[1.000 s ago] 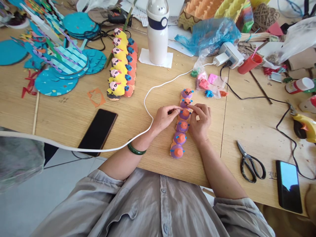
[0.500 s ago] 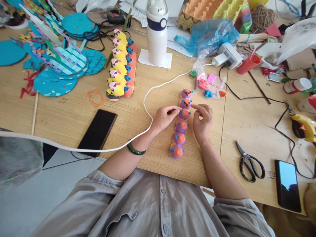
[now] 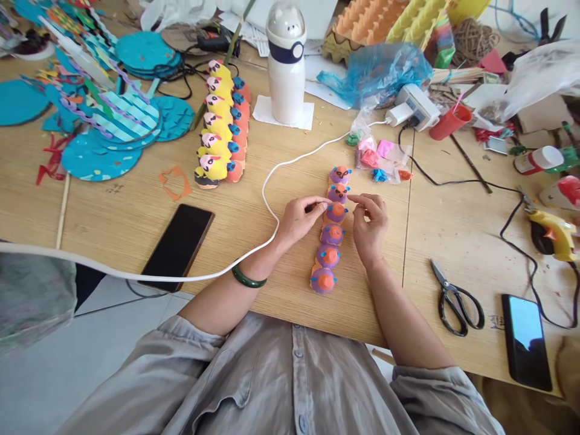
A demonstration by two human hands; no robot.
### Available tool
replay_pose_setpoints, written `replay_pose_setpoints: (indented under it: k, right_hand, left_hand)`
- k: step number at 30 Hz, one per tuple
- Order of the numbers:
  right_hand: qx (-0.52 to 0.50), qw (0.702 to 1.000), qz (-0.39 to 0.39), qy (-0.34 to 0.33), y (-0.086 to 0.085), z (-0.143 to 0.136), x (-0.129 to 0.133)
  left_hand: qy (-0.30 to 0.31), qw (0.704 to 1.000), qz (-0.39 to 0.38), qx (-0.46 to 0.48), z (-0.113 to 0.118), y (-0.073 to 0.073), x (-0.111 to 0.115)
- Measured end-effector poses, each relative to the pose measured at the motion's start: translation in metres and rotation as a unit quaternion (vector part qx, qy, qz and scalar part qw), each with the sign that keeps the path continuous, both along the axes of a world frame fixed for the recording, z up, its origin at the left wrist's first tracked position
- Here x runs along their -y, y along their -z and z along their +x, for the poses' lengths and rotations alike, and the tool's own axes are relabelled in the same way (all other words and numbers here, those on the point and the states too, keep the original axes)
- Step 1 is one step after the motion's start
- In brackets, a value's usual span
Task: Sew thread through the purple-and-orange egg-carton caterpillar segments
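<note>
A narrow egg-carton strip (image 3: 333, 234) lies lengthwise before me, its several bumps covered in purple clay with orange and blue pieces. The far two bumps carry dark face markings; the nearer ones show plain orange lumps. From the left, my left hand (image 3: 296, 222) is closed, its thumb and index fingertips against the strip between the second and third bumps. My right hand (image 3: 370, 228) is on the other side, index finger reaching to the second bump's edge and the other fingers curled in. Anything tiny between its fingers is too small to make out.
Black-handled scissors (image 3: 457, 302) and a phone (image 3: 527, 341) lie at right, another phone (image 3: 179, 246) at left. A white cable (image 3: 267, 187) crosses the table. Beyond are clay packets (image 3: 380, 156), a white bottle (image 3: 287, 84), a yellow-faced carton piece (image 3: 216, 130) and a yellow glue gun (image 3: 550, 232).
Both hands keep nearly the same pose at the strip. The view has shifted slightly, so things on the table sit a little lower; nothing else has visibly moved.
</note>
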State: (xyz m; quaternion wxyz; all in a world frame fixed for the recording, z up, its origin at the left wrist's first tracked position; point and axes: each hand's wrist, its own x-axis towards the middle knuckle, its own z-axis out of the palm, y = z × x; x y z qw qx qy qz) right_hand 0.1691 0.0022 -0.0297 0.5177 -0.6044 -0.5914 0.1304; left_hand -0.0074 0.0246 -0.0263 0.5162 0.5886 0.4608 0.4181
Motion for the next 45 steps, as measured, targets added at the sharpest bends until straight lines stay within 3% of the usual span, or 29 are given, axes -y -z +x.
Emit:
replay_pose_setpoints:
  k: [9, 13, 17, 20, 24, 29, 32, 36, 39, 45]
  right_hand:
    - [-0.134, 0.989, -0.066, 0.007, 0.006, 0.002, 0.014]
    - [-0.174, 0.983, -0.063, 0.012, 0.013, 0.0, 0.017]
    - [-0.153, 0.987, -0.04, 0.023, 0.015, 0.002, 0.017]
    - [-0.059, 0.997, 0.038, 0.02, 0.011, 0.003, 0.02]
    - [0.078, 0.984, 0.158, 0.004, -0.002, 0.0, 0.027]
    - [0.189, 0.965, 0.182, -0.024, -0.014, -0.009, 0.036]
    - [0.214, 0.957, 0.19, -0.056, -0.014, -0.011, 0.038]
    - [0.211, 0.954, 0.207, -0.051, -0.013, -0.01, 0.038]
    - [0.194, 0.959, 0.203, -0.04, -0.015, -0.01, 0.039]
    - [0.188, 0.961, 0.203, -0.018, -0.018, -0.01, 0.04]
  left_hand:
    - [-0.056, 0.995, -0.055, 0.057, 0.0, -0.004, 0.0]
    - [-0.094, 0.974, -0.131, 0.161, 0.001, -0.006, -0.003]
    - [-0.113, 0.946, -0.145, 0.268, 0.002, -0.008, -0.005]
    - [-0.099, 0.947, -0.106, 0.287, 0.003, -0.011, 0.0]
    - [-0.023, 0.964, -0.051, 0.258, 0.008, -0.015, 0.011]
    - [0.06, 0.987, 0.014, 0.15, 0.009, -0.021, 0.027]
    - [0.07, 0.99, 0.102, 0.064, 0.007, -0.023, 0.033]
    - [0.091, 0.979, 0.181, 0.023, 0.006, -0.024, 0.035]
    - [0.096, 0.975, 0.198, 0.016, 0.006, -0.025, 0.034]
    - [0.042, 0.977, 0.206, 0.022, 0.006, -0.027, 0.031]
